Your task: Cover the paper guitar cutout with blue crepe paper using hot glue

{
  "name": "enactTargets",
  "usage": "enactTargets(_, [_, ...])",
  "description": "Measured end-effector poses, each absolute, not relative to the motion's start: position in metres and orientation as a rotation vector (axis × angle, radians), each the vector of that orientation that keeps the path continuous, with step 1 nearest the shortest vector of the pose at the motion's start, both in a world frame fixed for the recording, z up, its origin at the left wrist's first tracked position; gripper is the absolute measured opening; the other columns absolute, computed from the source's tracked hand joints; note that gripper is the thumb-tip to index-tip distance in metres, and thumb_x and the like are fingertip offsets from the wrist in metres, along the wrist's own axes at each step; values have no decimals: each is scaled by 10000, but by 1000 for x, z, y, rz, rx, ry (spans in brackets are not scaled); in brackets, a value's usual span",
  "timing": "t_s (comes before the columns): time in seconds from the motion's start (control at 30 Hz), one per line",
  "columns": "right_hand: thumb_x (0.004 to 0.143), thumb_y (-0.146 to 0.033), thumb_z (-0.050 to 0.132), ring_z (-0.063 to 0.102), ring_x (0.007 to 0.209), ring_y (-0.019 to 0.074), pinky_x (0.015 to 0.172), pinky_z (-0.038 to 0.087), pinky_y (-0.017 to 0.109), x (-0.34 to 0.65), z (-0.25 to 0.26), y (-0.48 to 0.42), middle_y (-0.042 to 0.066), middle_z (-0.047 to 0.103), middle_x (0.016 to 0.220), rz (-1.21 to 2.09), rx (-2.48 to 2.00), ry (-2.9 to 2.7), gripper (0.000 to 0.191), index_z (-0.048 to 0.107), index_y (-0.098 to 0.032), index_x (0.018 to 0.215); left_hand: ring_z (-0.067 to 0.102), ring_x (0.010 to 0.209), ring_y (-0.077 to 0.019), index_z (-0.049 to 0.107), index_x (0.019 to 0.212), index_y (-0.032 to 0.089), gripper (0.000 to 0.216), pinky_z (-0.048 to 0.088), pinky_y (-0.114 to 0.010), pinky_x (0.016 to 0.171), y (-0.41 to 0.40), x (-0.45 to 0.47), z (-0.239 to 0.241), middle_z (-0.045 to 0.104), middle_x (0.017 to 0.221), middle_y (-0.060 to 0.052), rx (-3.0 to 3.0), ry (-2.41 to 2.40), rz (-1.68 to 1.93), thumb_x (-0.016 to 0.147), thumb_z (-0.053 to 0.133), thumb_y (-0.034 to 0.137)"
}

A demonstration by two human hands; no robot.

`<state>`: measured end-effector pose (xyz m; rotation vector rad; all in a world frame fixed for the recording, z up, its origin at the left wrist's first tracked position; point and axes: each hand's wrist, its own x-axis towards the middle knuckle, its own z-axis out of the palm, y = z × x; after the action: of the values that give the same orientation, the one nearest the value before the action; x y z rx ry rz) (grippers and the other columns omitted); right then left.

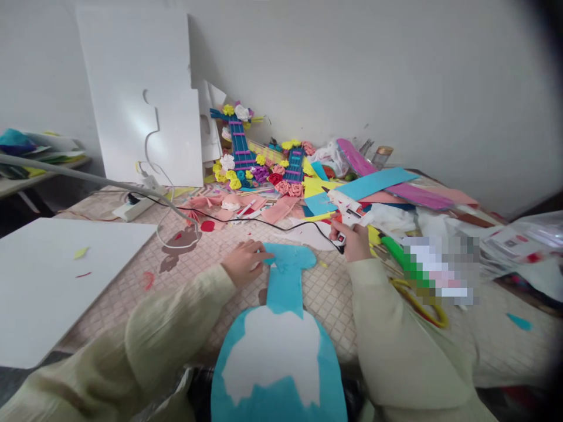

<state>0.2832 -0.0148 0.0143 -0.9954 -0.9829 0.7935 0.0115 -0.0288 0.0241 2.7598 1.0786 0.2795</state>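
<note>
A guitar-shaped cutout (285, 287) lies in front of me, its near end at the bottom of the view. Light blue paper covers its head, neck and rim, while a ragged white area (275, 349) shows on the body. At the left edge of the head, my left hand (245, 262) pinches the cutout with thumb and forefinger. My right hand (354, 239) is closed around the handle of a white glue gun (345, 204), to the right of the cutout's head. The gun's nozzle points up and left, away from the cutout. A black cord (268, 223) runs left from its handle.
Decorated paper guitars (241, 143) with crepe flowers lean at the back. Blue paper strips (373, 186) and plastic bags crowd the right, near yellow-handled scissors (433, 313). A power strip (139, 206) and a white board (57, 275) are left. A white cable (109, 179) crosses there.
</note>
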Motion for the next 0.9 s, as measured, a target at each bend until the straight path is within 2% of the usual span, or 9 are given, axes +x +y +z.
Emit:
enactTargets(0.13, [624,-258,633,440,386,83,424,394,240,284,14,-15,-59,495,449,788,-1002,-983,172,600,-158,761,482,884,-201,661,927,250,286,332,-360,813,-4,21,22,568,922,-50,2918,918,140,716,485,172])
enactTargets(0.3, [628,-260,634,439,388,76,428,393,239,283,17,-15,-57,497,474,808,-999,-1011,180,599,-162,775,494,866,-179,675,783,219,199,317,-320,801,13,26,23,598,870,-29,2876,796,163,700,499,175])
enactTargets(0.53, [645,-256,653,457,409,90,447,397,253,282,16,-14,-48,495,467,827,-1034,-1046,134,592,-166,724,475,952,-176,652,953,250,332,312,-316,872,22,19,9,585,999,-33,2768,683,356,695,475,138])
enactTargets(0.67, [656,-256,654,459,422,94,444,379,254,282,13,-12,-34,495,470,844,-1049,-1062,123,572,-167,637,464,996,-181,659,951,244,313,307,-329,900,23,15,3,593,1027,-47,2743,674,369,747,434,166])
enactTargets(0.8, [668,-264,645,461,421,99,442,365,259,279,13,-14,-27,499,470,853,-1098,-1082,106,594,-171,675,468,974,-184,660,920,233,275,320,-338,884,25,14,-3,600,998,-51,2728,629,458,786,421,203])
enactTargets(0.9, [674,-254,641,468,431,109,450,374,264,277,17,-16,-34,500,464,873,-1082,-1103,105,613,-185,747,464,957,-194,630,1002,233,313,334,-354,848,25,15,-8,585,999,-59,2737,598,564,762,439,173])
